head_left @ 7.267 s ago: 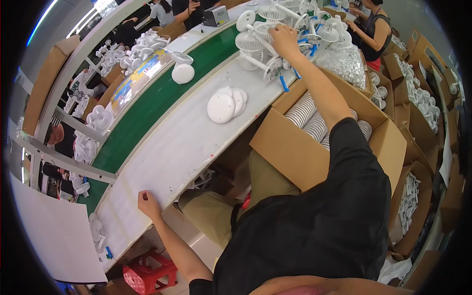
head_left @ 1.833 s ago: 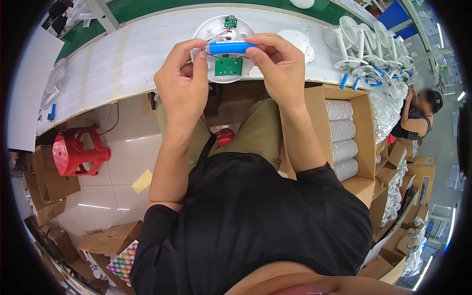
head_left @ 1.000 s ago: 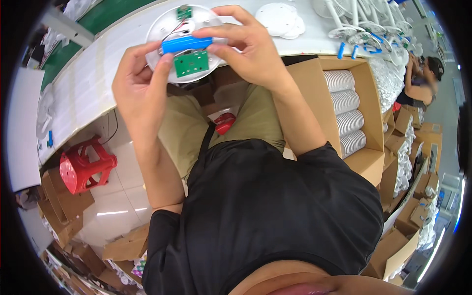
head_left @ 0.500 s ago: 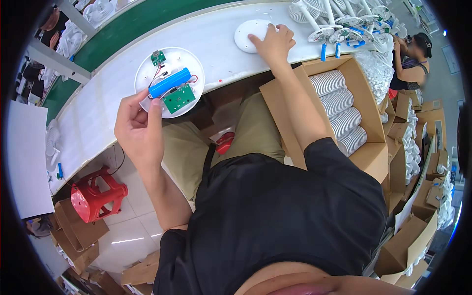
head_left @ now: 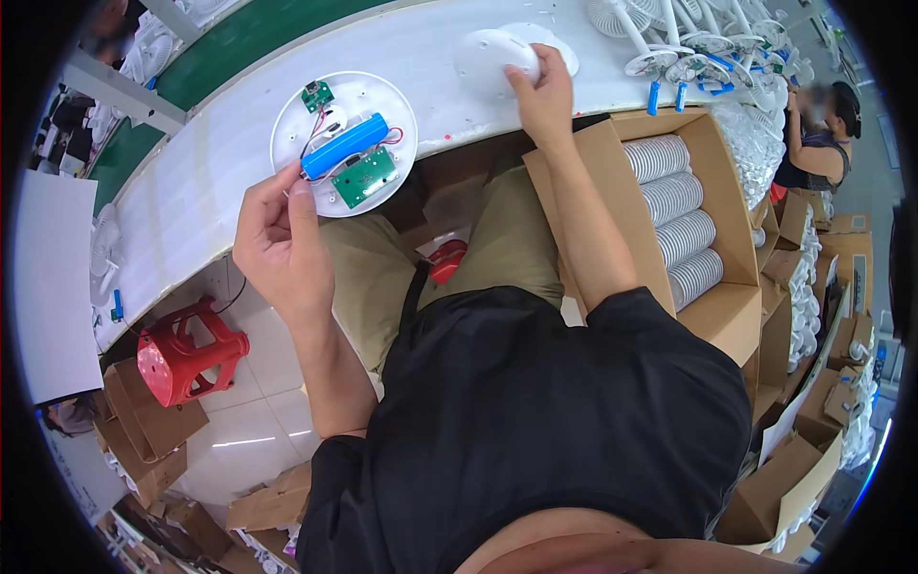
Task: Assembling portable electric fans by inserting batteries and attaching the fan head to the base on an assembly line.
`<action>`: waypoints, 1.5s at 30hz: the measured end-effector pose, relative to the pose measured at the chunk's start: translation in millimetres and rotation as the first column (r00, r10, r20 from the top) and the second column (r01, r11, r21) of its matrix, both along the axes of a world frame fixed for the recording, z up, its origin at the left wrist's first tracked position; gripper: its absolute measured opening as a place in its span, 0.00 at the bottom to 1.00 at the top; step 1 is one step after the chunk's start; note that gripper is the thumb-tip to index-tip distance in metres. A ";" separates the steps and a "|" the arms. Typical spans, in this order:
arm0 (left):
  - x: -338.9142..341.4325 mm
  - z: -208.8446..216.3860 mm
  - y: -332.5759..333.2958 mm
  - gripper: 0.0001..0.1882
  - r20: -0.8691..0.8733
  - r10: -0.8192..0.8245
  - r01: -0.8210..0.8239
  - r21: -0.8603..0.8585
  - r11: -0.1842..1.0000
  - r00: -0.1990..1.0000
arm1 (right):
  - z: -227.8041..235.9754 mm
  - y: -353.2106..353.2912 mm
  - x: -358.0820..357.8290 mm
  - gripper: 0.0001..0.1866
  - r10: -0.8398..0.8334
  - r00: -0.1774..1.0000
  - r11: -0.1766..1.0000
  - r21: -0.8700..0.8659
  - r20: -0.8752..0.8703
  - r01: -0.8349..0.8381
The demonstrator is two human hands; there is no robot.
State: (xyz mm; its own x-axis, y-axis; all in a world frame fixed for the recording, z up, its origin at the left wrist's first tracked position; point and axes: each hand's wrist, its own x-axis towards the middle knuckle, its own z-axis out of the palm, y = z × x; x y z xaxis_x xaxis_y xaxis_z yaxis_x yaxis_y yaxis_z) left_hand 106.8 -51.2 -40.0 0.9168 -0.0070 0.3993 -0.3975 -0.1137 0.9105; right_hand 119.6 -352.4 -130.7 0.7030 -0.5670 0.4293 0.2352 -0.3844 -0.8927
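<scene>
My left hand (head_left: 285, 234) pinches the near left rim of a round white fan base (head_left: 371, 98), thumb on top. Inside its open side lie a blue cylindrical battery (head_left: 344, 145), a larger green circuit board (head_left: 365, 178) and a smaller green board (head_left: 316, 95), with thin red and dark wires. Over the table, my right hand (head_left: 546, 100) grips a white round cover (head_left: 486, 63) by its right edge, thumb on its face. Partly behind that cover and the fingers, a second white disc (head_left: 557, 46) lies on the table.
An open cardboard box (head_left: 598, 182) with rows of stacked white discs (head_left: 666, 199) stands at my right. White fans (head_left: 669, 38) with dangling blue batteries crowd the table's right end. A red stool (head_left: 191, 354) stands at left. Another person (head_left: 813, 143) works at far right.
My right hand has closed on the white cover and tilted it up, uncovering another disc behind it. My left hand still holds the base. The whole view has shifted slightly.
</scene>
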 end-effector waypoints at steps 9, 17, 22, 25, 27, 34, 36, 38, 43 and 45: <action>-13.8 -13.9 -13.6 0.14 0.049 0.101 -0.101 0.001 0.995 0.994 | 90.3 87.6 -54.0 0.22 0.527 0.801 0.649 0.473 0.285 -0.596; -26.0 -24.1 -15.5 0.18 0.089 0.103 -0.103 0.002 0.995 0.991 | 97.8 127.5 -51.5 0.23 0.508 0.833 0.725 0.414 0.219 -0.551; -33.8 -35.2 -9.0 0.22 -0.019 -0.031 0.021 -0.406 0.913 0.999 | 89.1 129.5 -54.4 0.25 0.523 0.843 0.808 0.241 0.125 -0.537; -47.0 -19.6 -5.9 0.26 -0.008 -0.022 0.021 -0.105 0.994 1.000 | 91.5 125.5 -52.5 0.26 0.521 0.850 0.853 -0.080 0.080 -0.515; -49.9 -23.1 -3.6 0.28 -0.020 -0.018 0.018 0.004 1.000 1.000 | 87.0 124.3 -49.2 0.26 0.525 0.850 0.843 -0.176 0.055 -0.509; -45.6 -46.7 5.1 0.32 -0.017 -0.045 0.046 0.027 0.999 0.999 | 69.6 122.3 -40.9 0.27 0.594 0.803 0.802 -0.120 0.054 -0.585; -44.7 -49.6 6.3 0.32 -0.014 -0.063 0.064 0.023 0.998 0.998 | 67.4 120.2 -39.6 0.27 0.605 0.794 0.792 -0.134 0.052 -0.595; -47.1 -49.9 9.8 0.33 -0.027 -0.069 0.070 0.043 0.997 0.997 | 69.7 118.6 -41.3 0.27 0.621 0.783 0.781 -0.108 0.026 -0.615; -53.0 -51.4 13.1 0.33 -0.052 -0.078 0.082 0.075 0.994 0.996 | 79.1 118.8 -44.6 0.26 0.671 0.740 0.739 -0.035 -0.047 -0.673; -55.3 -53.8 11.4 0.32 -0.047 -0.061 0.062 0.019 0.998 0.997 | 80.9 121.1 -45.0 0.26 0.685 0.727 0.726 -0.034 -0.054 -0.687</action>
State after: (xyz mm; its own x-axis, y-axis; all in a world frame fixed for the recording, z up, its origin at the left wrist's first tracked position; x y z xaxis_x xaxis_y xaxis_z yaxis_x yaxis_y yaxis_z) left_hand 51.5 -39.8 -93.8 0.9321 -0.0715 0.3551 -0.3612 -0.1088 0.9261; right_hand 74.7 -231.3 -49.8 0.9070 0.0962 0.4100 0.4209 -0.1732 -0.8904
